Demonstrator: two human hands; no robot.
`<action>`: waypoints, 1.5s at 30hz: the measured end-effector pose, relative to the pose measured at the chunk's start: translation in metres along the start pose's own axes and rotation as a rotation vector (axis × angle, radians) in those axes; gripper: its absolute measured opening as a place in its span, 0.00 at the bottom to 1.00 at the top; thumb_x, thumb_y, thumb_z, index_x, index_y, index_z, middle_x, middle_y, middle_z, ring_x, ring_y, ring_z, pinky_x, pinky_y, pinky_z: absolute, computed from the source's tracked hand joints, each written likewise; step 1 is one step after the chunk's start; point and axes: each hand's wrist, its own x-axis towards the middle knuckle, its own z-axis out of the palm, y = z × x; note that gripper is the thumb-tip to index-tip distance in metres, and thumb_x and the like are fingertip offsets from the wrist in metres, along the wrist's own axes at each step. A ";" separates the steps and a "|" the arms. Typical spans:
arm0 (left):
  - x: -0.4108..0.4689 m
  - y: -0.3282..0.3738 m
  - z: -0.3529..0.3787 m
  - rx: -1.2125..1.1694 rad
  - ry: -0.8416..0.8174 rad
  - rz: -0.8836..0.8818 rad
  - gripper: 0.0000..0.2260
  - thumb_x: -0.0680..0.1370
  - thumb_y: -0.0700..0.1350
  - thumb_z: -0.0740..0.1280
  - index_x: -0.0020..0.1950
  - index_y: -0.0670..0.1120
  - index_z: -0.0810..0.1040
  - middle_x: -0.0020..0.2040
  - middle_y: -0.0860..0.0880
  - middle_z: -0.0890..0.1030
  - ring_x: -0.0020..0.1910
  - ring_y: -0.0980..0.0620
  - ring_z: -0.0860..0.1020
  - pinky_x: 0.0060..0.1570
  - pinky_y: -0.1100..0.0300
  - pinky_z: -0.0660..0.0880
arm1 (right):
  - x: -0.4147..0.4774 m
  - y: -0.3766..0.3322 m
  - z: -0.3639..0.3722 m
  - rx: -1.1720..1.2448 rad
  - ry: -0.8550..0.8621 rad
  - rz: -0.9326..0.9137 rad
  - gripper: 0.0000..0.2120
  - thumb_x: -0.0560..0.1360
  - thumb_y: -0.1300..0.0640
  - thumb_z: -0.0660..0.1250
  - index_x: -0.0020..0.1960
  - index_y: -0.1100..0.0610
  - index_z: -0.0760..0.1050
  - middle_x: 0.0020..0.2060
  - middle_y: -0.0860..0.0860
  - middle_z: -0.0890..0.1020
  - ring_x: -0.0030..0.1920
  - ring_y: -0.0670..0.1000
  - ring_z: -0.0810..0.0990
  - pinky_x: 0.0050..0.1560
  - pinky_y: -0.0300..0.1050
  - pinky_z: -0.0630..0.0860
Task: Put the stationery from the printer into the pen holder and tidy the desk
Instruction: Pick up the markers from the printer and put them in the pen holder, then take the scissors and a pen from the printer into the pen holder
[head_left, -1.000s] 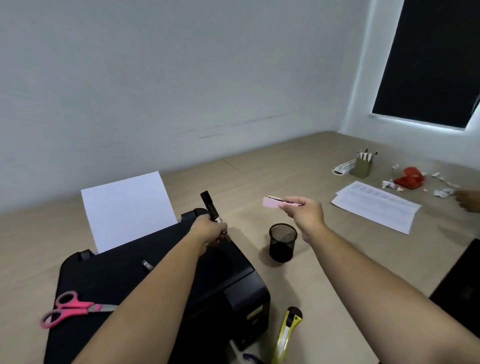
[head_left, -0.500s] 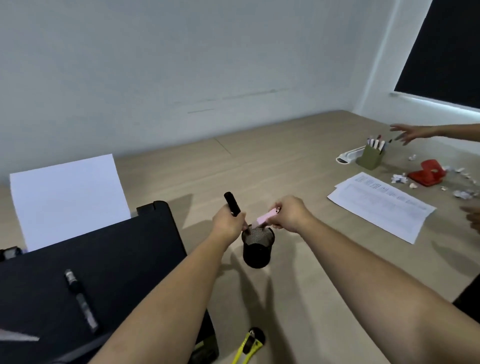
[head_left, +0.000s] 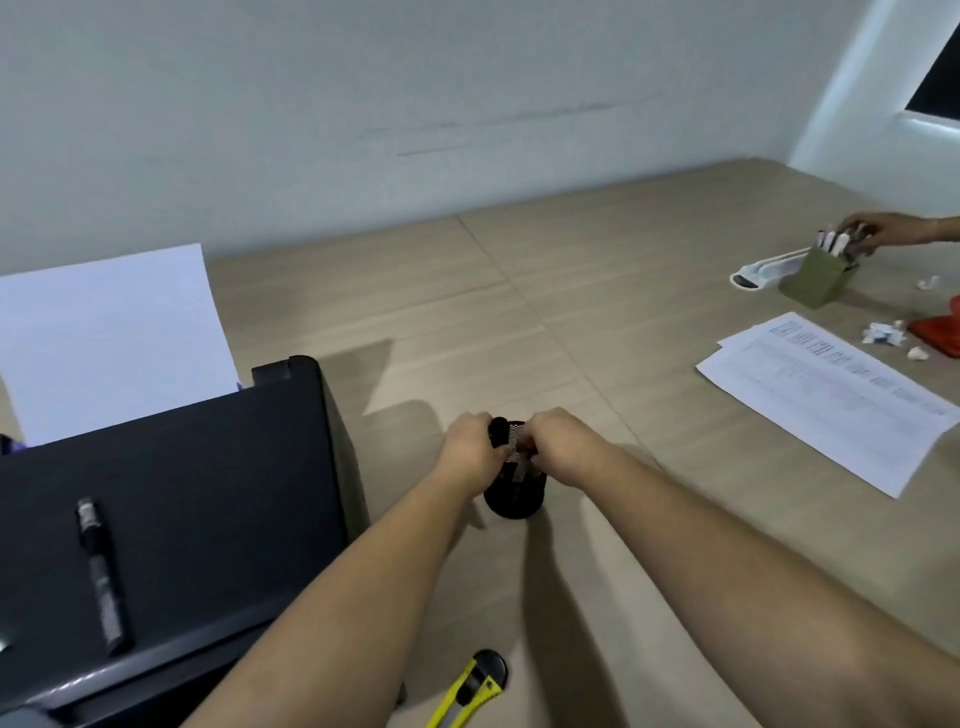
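The black mesh pen holder (head_left: 515, 496) stands on the desk just right of the black printer (head_left: 182, 493). Both my hands meet over its rim. My left hand (head_left: 470, 449) grips a black marker (head_left: 498, 431), whose top sticks up between the hands while its lower end goes down into the holder. My right hand (head_left: 558, 449) has its fingers curled down at the rim; the pink item it carried is hidden. A black pen (head_left: 101, 571) lies on the printer's lid.
White paper (head_left: 109, 338) stands in the printer's feed. A yellow utility knife (head_left: 467, 691) lies near the desk's front. At the right are printed sheets (head_left: 831, 405), paper scraps (head_left: 883, 332), a red object (head_left: 943, 335) and a green pen holder (head_left: 818, 283) with another person's hand (head_left: 893, 234) on it.
Both hands have dropped onto the pen holder's rim. The marker has sunk lower into it, and the pink item has gone out of sight under my right hand.
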 end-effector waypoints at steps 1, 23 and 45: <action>0.000 0.001 0.000 -0.004 -0.001 -0.012 0.13 0.73 0.41 0.69 0.55 0.36 0.76 0.53 0.35 0.79 0.54 0.37 0.77 0.52 0.49 0.74 | 0.001 0.002 0.003 0.007 0.004 -0.004 0.13 0.72 0.64 0.64 0.54 0.60 0.81 0.52 0.61 0.83 0.53 0.60 0.81 0.50 0.46 0.76; -0.161 -0.135 -0.260 0.148 0.538 -0.258 0.07 0.74 0.46 0.61 0.45 0.43 0.75 0.44 0.43 0.81 0.42 0.43 0.78 0.34 0.57 0.70 | -0.039 -0.259 0.000 0.413 0.301 -0.408 0.06 0.73 0.56 0.66 0.46 0.55 0.81 0.46 0.51 0.84 0.47 0.50 0.80 0.50 0.42 0.76; -0.227 -0.324 -0.306 -0.843 0.704 -0.771 0.11 0.72 0.42 0.70 0.48 0.34 0.80 0.43 0.38 0.79 0.37 0.43 0.77 0.40 0.47 0.77 | -0.054 -0.350 0.058 0.321 0.206 -0.140 0.07 0.68 0.58 0.68 0.35 0.62 0.74 0.35 0.56 0.77 0.36 0.53 0.74 0.40 0.48 0.77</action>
